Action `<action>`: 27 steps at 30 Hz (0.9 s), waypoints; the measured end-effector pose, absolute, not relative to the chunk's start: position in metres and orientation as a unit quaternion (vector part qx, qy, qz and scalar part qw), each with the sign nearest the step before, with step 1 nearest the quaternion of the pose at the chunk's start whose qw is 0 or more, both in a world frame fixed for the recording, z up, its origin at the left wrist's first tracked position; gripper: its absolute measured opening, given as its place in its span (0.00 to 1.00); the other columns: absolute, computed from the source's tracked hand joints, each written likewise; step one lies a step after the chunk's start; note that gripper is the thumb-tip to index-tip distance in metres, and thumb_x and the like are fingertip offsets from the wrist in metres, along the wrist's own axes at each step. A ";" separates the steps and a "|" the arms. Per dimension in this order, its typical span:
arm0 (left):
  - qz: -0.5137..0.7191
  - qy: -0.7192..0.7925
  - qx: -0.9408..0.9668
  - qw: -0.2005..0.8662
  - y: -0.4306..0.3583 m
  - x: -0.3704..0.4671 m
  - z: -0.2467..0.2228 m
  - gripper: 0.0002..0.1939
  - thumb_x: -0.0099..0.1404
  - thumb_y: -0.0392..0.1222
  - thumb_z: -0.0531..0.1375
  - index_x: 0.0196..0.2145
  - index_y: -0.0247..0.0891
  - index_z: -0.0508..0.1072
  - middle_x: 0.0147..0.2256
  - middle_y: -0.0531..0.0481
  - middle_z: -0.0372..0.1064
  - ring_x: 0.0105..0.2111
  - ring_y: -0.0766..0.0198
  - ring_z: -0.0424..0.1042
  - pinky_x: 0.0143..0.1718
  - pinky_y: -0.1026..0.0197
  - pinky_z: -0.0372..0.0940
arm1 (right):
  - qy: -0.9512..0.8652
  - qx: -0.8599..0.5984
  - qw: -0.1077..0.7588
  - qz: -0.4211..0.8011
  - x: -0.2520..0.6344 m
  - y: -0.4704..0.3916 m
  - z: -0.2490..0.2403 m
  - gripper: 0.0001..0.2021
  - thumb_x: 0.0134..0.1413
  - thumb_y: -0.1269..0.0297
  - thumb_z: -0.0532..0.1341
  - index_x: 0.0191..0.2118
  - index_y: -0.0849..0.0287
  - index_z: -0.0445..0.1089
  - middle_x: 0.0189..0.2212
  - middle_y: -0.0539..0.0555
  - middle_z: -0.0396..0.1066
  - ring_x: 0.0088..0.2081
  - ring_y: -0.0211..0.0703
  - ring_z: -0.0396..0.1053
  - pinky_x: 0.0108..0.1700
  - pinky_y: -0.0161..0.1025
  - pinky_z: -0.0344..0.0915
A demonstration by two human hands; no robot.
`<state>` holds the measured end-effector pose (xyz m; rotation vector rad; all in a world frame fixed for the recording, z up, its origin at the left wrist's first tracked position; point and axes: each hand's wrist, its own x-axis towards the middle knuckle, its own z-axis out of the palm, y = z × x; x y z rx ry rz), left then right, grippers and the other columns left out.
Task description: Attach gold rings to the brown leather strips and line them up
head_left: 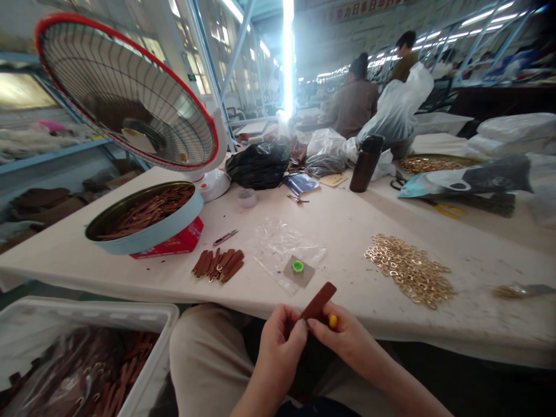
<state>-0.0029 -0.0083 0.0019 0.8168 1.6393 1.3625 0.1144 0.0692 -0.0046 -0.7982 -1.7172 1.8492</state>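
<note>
In the head view, my left hand [283,341] and my right hand [345,330] meet at the table's front edge, over my lap. Between them they pinch a brown leather strap [320,299], its rounded end pointing up and right. A yellow tip [333,321] pokes out from between my right fingers; the rest of that item is hidden. Just beyond my hands, a green round cap [297,266] sits on a small grey square over clear plastic film. To the left lies a row of brown straps [218,265] with gold rings. A heap of gold D-rings [408,269] spreads to the right.
A round tin [191,215] of brown strips rests tilted on a red box, near a red-rimmed fan [130,92]. Small snips [226,237] lie nearby. Farther back are a black bag [259,165] and dark bottle [367,164]. A white crate [169,324] stands lower left.
</note>
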 end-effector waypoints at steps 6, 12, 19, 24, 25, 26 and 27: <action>0.486 0.670 0.370 0.423 -0.007 -0.006 0.004 0.04 0.51 0.38 0.54 0.21 0.40 0.60 0.18 0.58 0.53 0.21 0.67 0.53 0.24 0.64 0.51 | -0.636 -0.329 0.220 0.663 0.110 0.067 -0.007 0.08 0.45 0.61 0.57 0.23 0.60 0.65 0.22 0.49 0.66 0.26 0.41 0.63 0.29 0.36 0.61; 0.514 0.661 0.338 0.430 -0.005 -0.005 0.004 0.04 0.49 0.36 0.52 0.21 0.40 0.58 0.18 0.58 0.52 0.21 0.68 0.51 0.23 0.65 0.49 | -0.626 -0.321 0.240 0.668 0.110 0.065 -0.007 0.09 0.44 0.58 0.58 0.27 0.60 0.67 0.24 0.51 0.69 0.30 0.46 0.66 0.34 0.40 0.64; 0.489 0.682 0.341 0.423 -0.009 -0.005 0.002 0.05 0.47 0.33 0.53 0.20 0.40 0.58 0.18 0.58 0.52 0.22 0.68 0.52 0.23 0.65 0.49 | -0.585 -0.350 0.197 0.704 0.110 0.063 -0.022 0.16 0.41 0.50 0.62 0.25 0.60 0.68 0.22 0.51 0.67 0.27 0.44 0.63 0.29 0.38 0.61; 0.544 0.659 0.266 0.446 -0.006 -0.018 -0.006 0.05 0.50 0.38 0.55 0.21 0.39 0.59 0.16 0.59 0.52 0.18 0.70 0.52 0.21 0.66 0.48 | -0.562 -0.315 0.224 0.731 0.101 0.061 -0.024 0.18 0.47 0.47 0.60 0.31 0.60 0.67 0.19 0.46 0.59 0.21 0.34 0.54 0.23 0.32 0.53; 0.557 0.651 0.250 0.450 -0.006 -0.023 -0.006 0.06 0.51 0.40 0.56 0.22 0.39 0.60 0.16 0.60 0.53 0.17 0.71 0.51 0.21 0.66 0.48 | -0.549 -0.321 0.236 0.735 0.100 0.061 -0.025 0.19 0.49 0.46 0.59 0.33 0.60 0.66 0.18 0.44 0.56 0.19 0.33 0.51 0.21 0.31 0.49; 0.569 0.645 0.237 0.451 -0.007 -0.028 -0.007 0.07 0.52 0.42 0.56 0.23 0.38 0.61 0.17 0.59 0.55 0.17 0.71 0.52 0.21 0.66 0.48 | -0.535 -0.330 0.249 0.737 0.100 0.061 -0.026 0.19 0.50 0.46 0.58 0.35 0.60 0.66 0.18 0.43 0.53 0.19 0.32 0.49 0.21 0.31 0.47; 0.579 0.641 0.227 0.449 -0.007 -0.032 -0.007 0.08 0.53 0.43 0.57 0.24 0.37 0.62 0.18 0.59 0.56 0.17 0.72 0.52 0.21 0.67 0.49 | -0.524 -0.338 0.261 0.737 0.100 0.062 -0.028 0.19 0.50 0.46 0.58 0.36 0.60 0.65 0.18 0.43 0.53 0.18 0.31 0.48 0.20 0.31 0.46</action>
